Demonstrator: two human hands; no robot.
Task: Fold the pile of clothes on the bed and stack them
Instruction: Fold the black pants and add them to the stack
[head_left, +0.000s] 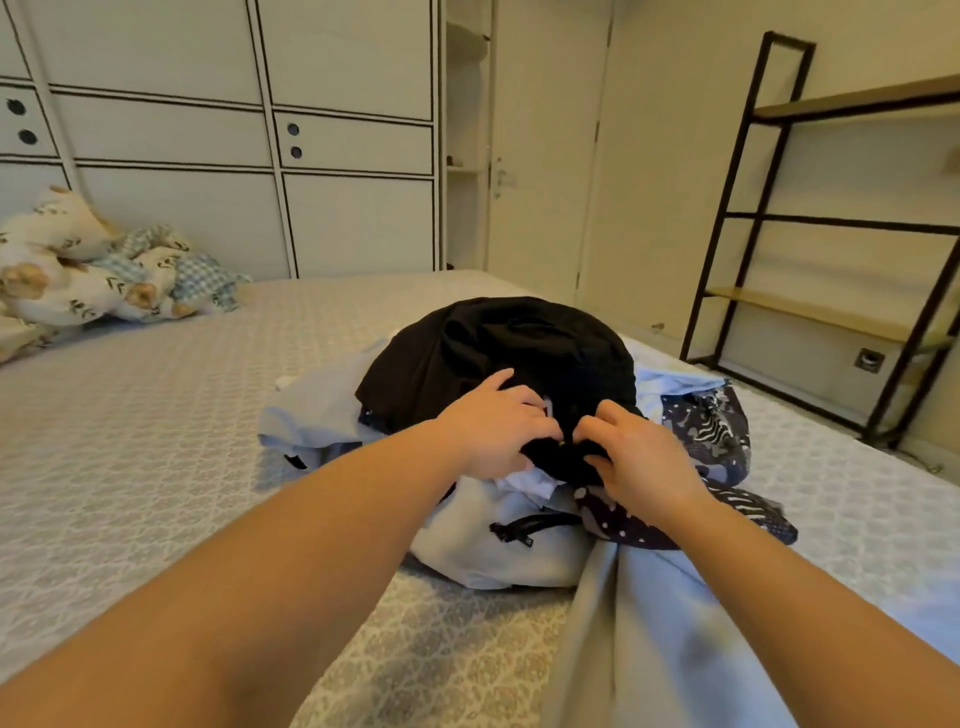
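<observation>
So I'm gripping the black garment (498, 343) with both hands, left hand (496, 423) and right hand (641, 452) pinching its near edge. The bulk's lying toward 12 o'clock atop the pile of clothes (498, 551), both hands about equally close.

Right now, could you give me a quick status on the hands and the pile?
Left hand, right hand both gripping black garment atop pile. Nothing folded yet. Nothing blocking.

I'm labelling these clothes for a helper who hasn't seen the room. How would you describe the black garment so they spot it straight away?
On the grey patterned bed, find the heap of clothes in the middle. The black garment lies on top, gripped at its near edge by the left hand and right hand. It is plain black; its neighbours are pale blue or navy with white print.
</observation>
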